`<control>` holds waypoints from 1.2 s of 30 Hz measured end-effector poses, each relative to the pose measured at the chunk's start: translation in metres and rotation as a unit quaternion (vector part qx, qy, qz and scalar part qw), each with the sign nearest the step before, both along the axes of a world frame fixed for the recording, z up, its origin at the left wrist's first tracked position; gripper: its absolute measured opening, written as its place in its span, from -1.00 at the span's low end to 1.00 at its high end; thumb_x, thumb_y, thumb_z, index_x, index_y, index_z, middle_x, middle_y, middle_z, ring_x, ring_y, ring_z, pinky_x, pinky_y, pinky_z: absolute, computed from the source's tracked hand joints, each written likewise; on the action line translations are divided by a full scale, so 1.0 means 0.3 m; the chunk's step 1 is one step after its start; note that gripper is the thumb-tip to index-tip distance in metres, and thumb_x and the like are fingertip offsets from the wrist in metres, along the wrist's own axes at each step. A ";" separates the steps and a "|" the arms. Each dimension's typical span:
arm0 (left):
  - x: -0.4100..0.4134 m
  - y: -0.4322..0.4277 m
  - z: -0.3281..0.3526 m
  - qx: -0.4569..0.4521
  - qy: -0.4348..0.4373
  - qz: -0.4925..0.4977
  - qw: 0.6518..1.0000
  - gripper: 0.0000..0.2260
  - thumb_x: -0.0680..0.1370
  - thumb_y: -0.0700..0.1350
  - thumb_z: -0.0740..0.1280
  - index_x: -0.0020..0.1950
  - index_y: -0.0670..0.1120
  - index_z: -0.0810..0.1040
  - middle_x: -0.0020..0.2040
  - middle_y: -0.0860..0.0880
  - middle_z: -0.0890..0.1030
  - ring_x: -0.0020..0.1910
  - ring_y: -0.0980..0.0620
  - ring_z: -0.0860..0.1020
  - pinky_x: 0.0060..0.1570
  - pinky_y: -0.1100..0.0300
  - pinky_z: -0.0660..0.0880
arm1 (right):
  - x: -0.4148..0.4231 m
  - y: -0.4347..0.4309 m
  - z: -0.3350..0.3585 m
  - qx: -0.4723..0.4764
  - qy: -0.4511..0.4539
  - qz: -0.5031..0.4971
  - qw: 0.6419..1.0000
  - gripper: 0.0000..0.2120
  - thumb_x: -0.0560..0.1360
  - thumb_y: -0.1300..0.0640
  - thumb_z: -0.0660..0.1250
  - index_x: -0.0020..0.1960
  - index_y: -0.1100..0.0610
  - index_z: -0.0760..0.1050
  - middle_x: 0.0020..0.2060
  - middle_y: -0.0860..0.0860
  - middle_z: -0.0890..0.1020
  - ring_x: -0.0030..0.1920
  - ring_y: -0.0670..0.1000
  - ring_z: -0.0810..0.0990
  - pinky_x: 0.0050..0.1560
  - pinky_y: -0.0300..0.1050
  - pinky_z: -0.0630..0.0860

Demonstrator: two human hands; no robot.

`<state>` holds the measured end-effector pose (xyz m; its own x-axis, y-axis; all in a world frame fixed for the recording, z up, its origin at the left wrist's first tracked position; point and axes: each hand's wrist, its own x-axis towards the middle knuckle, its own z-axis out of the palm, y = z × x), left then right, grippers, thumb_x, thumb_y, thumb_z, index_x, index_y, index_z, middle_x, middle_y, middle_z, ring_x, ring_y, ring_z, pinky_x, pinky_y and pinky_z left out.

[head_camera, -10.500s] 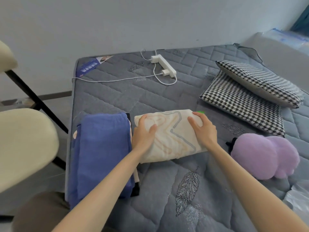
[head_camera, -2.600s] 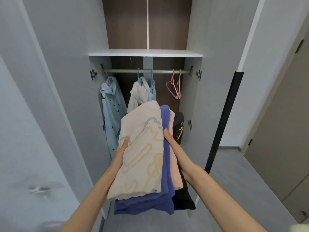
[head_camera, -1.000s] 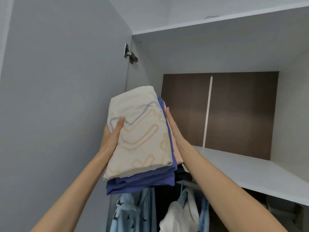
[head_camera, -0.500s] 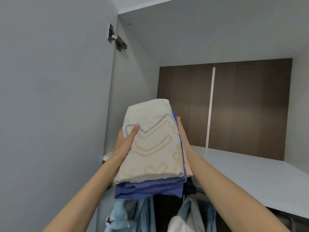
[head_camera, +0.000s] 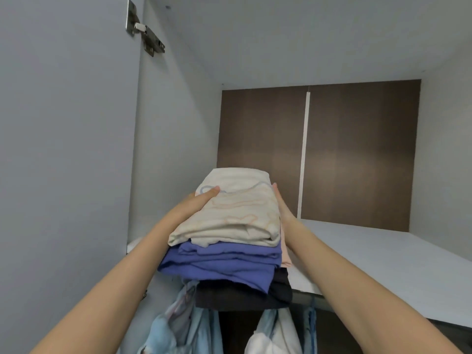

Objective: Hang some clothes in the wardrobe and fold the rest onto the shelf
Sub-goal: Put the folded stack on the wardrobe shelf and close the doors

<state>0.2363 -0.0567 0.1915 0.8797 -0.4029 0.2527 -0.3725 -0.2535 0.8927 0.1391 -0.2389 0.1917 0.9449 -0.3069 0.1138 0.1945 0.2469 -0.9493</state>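
The stack of folded clothes (head_camera: 229, 241) is held at the front left corner of the wardrobe's upper shelf (head_camera: 383, 264), its near end overhanging the shelf's front edge. Whether its far end already rests on the board is hard to tell from this angle. A cream garment (head_camera: 237, 213) with faint pastel lines lies on top, a blue one (head_camera: 222, 264) under it, a sliver of pink (head_camera: 286, 251) shows at the right side, and a black piece (head_camera: 242, 295) is at the bottom.

The left hand (head_camera: 196, 203) grips the stack's left side with the thumb laid over the cream top - its other fingers are hidden by the cloth. The right hand (head_camera: 282, 208) presses flat against the stack's right side, fingers straight.

The shelf is a pale grey board inside a grey compartment. At the back is a dark brown panel (head_camera: 357, 154) split by a white vertical strip (head_camera: 304, 154). The open door (head_camera: 63, 149) stands at the left, with a metal hinge (head_camera: 145, 34) near its top.

Below the shelf hang a light blue garment (head_camera: 173, 328) and a white one (head_camera: 275, 335).
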 end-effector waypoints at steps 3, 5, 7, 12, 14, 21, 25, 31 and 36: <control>0.041 -0.024 -0.007 0.062 0.029 -0.003 0.998 -0.44 0.54 0.28 0.15 0.45 0.03 0.33 0.48 -0.08 0.29 0.43 -0.08 0.28 0.44 0.06 0.13 | 0.028 -0.040 -0.017 0.016 0.075 -0.032 0.997 -0.33 0.61 -0.24 -0.12 0.38 0.27 0.34 0.25 0.19 0.50 0.02 0.17 0.54 -0.06 -0.08 0.48; 0.053 -0.036 0.003 0.080 0.028 -0.005 0.996 -0.43 0.54 0.30 0.14 0.45 0.02 0.33 0.48 -0.08 0.30 0.42 -0.08 0.30 0.41 0.06 0.15 | 0.029 -0.041 -0.005 -0.009 0.073 -0.071 0.995 -0.38 0.62 -0.20 0.00 0.42 0.28 0.29 0.32 0.21 0.45 0.23 0.19 0.49 0.24 -0.03 0.45; 0.057 -0.035 0.006 0.089 0.019 0.023 0.996 -0.39 0.52 0.30 0.17 0.45 -0.05 0.34 0.43 -0.11 0.36 0.37 -0.11 0.35 0.29 0.08 0.23 | 0.013 -0.043 0.007 -0.044 0.057 -0.129 0.989 -0.37 0.58 -0.18 0.14 0.43 0.28 0.22 0.32 0.21 0.45 0.25 0.18 0.49 0.29 0.04 0.43; 0.057 0.003 -0.005 0.068 -0.042 0.012 0.997 -0.50 0.56 0.19 0.17 0.40 -0.07 0.36 0.31 0.01 0.48 0.16 0.04 0.47 0.10 0.22 0.31 | -0.078 -0.013 0.042 -0.292 -0.027 -0.130 0.947 -0.43 0.56 -0.18 0.20 0.47 0.05 0.20 0.43 0.01 0.30 0.37 0.07 0.35 0.35 0.00 0.34; 0.039 0.010 -0.010 0.044 -0.053 -0.009 0.998 -0.66 0.60 0.11 0.16 0.26 -0.07 0.44 0.17 0.08 0.55 -0.01 0.20 0.51 -0.06 0.35 0.34 | -0.112 0.024 0.058 -0.385 -0.061 -0.079 0.918 -0.59 0.55 -0.18 0.21 0.36 -0.10 0.36 0.41 -0.07 0.33 0.40 0.00 0.30 0.39 -0.04 0.26; -0.112 0.081 -0.067 -0.025 0.007 -0.093 0.995 -0.72 0.61 0.10 0.16 0.27 0.06 0.43 0.13 0.19 0.58 0.06 0.25 0.56 -0.01 0.37 0.42 | -0.181 0.086 0.073 -0.533 -0.022 0.044 0.845 -0.64 0.60 -0.17 0.10 0.07 0.00 0.60 0.24 -0.07 0.55 0.39 0.02 0.33 0.43 0.05 0.19; -0.228 0.090 -0.083 -0.051 0.001 -0.079 0.996 -0.60 0.65 0.04 0.10 0.46 -0.07 0.30 0.36 -0.04 0.45 0.32 -0.02 0.44 0.40 0.08 0.26 | -0.211 0.073 0.026 -0.524 0.001 0.041 0.850 -0.62 0.53 -0.27 0.15 0.31 -0.21 0.37 0.50 -0.07 0.17 0.53 0.01 0.02 0.51 0.06 -0.01; -0.360 0.095 -0.187 -0.089 -0.193 0.032 0.977 -0.61 0.68 -0.03 0.00 0.53 0.01 0.14 0.48 0.13 0.21 0.46 0.20 0.17 0.42 0.29 0.07 | -0.302 0.077 -0.092 -0.472 -0.105 0.028 0.875 -0.34 0.36 -0.37 0.24 0.42 -0.23 0.24 0.48 -0.18 0.09 0.51 -0.09 -0.02 0.33 -0.19 0.06; -0.404 0.140 -0.296 -0.034 -0.313 0.007 0.949 -0.52 0.54 0.28 0.16 0.44 0.36 0.13 0.51 0.18 0.10 0.47 0.33 0.01 0.43 0.36 0.06 | -0.366 0.038 -0.165 -0.568 -0.149 0.044 0.809 -0.08 0.26 -0.18 0.53 0.44 -0.33 0.05 0.51 -0.18 -0.16 0.50 -0.16 -0.26 0.48 -0.05 -0.02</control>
<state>0.1150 -0.0146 0.1027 0.5533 -0.3556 0.7532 -0.8327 -0.2125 0.5114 0.0293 -0.2274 0.1421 0.8363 0.2219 0.5014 0.4852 -0.7253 -0.4883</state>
